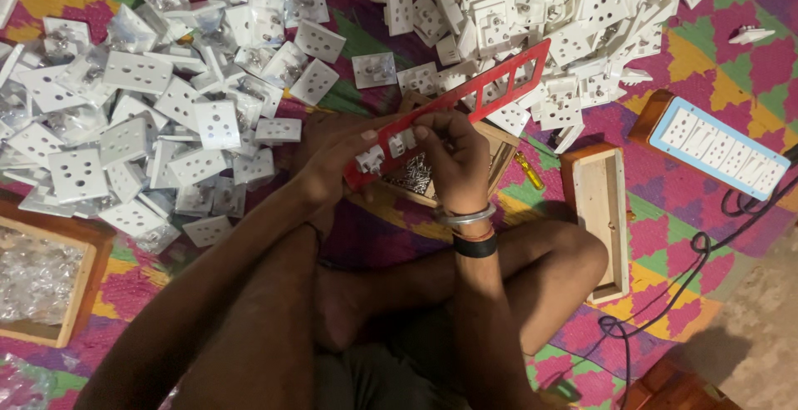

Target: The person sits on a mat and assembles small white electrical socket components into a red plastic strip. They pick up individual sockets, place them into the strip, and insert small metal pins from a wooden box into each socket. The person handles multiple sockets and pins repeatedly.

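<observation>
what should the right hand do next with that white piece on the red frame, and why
Probably press the white socket piece fully into its slot. The right hand pinches it at the red frame, which the left hand steadies; one piece already sits beside it, and the openings further along are empty.

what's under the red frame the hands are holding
Under the red frame sits an open wooden box holding small metal screws. The left hand and right hand cover most of the box.

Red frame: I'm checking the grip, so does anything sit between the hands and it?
Nothing visible does. Both the left hand and right hand already grip the red frame directly, above a wooden box.
</observation>
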